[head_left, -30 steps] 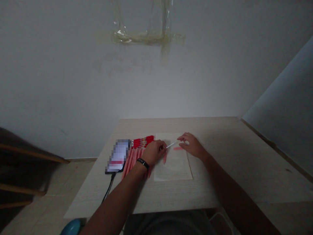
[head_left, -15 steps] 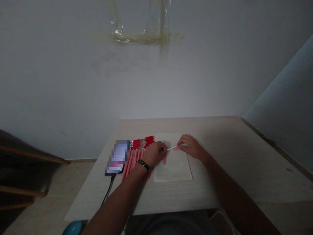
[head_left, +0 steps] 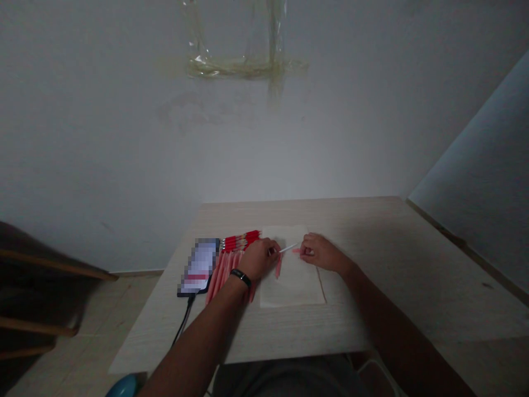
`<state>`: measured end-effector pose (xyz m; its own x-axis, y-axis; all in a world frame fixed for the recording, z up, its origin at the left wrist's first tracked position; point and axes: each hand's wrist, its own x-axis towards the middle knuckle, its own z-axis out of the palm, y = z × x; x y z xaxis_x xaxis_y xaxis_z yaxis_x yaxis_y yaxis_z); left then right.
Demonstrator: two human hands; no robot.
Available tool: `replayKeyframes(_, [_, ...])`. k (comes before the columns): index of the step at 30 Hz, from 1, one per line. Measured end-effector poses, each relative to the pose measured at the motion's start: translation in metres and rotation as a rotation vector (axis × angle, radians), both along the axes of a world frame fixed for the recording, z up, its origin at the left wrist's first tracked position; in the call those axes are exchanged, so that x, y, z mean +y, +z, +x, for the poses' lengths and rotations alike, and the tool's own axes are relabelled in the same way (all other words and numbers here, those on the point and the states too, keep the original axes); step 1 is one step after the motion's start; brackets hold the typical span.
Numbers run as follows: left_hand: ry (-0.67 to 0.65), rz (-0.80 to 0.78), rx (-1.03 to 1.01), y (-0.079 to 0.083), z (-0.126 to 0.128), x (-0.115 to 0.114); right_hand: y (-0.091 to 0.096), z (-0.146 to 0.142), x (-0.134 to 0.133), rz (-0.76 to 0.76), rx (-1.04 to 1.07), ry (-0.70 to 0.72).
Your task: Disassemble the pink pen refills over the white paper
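Head view. The left hand (head_left: 261, 256), palm down, pinches one end of a thin white rod (head_left: 288, 248) between thumb and fingers; the rod slants away toward the right hand (head_left: 320, 252), its free end stopping just short of those fingers. The right hand has its fingers curled and drawn in toward the thumb; the tips meet a short pink piece (head_left: 296, 251), part of which protrudes on the side facing the left hand, but whether it is gripped or merely covered cannot be told. A second pink piece (head_left: 278, 267) lies just below the left fingertips, pointing toward the wearer. Beneath both hands, a pale sheet (head_left: 293, 289) lies flat on the worktop (head_left: 363, 309). Beyond the left hand and slightly to its left, a group of red pens (head_left: 239, 241) lies side by side; to the left of the same hand, and partly hidden by its forearm, is a row of pink tubes (head_left: 223, 270). Farther left of that hand rests a phone (head_left: 200, 264), its screen pixelated, with a dark cable (head_left: 182, 326) leading from its near end. A black wristband (head_left: 241, 277) encircles the left wrist
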<state>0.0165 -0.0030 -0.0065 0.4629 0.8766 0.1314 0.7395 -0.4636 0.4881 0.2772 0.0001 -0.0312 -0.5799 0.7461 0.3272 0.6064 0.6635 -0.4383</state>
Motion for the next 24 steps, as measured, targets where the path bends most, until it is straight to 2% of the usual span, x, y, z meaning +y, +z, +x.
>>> replayKeyframes(5, [-0.013, 0.005, 0.001, 0.0, 0.0, 0.001, 0.003, 0.001, 0.0, -0.024, 0.015, 0.0])
replayKeyframes(11, [-0.029, 0.007, 0.008, 0.003, 0.001, -0.001, 0.015, 0.006, -0.001, 0.001, 0.17, -0.106])
replayKeyframes(17, [-0.048, -0.008, 0.028, 0.006, 0.005, -0.007, 0.019, -0.004, -0.006, 0.031, 0.116, 0.03])
replayKeyframes(24, [-0.119, 0.009, -0.013, 0.003, 0.01, -0.011, 0.014, -0.015, -0.009, 0.005, 0.022, 0.077])
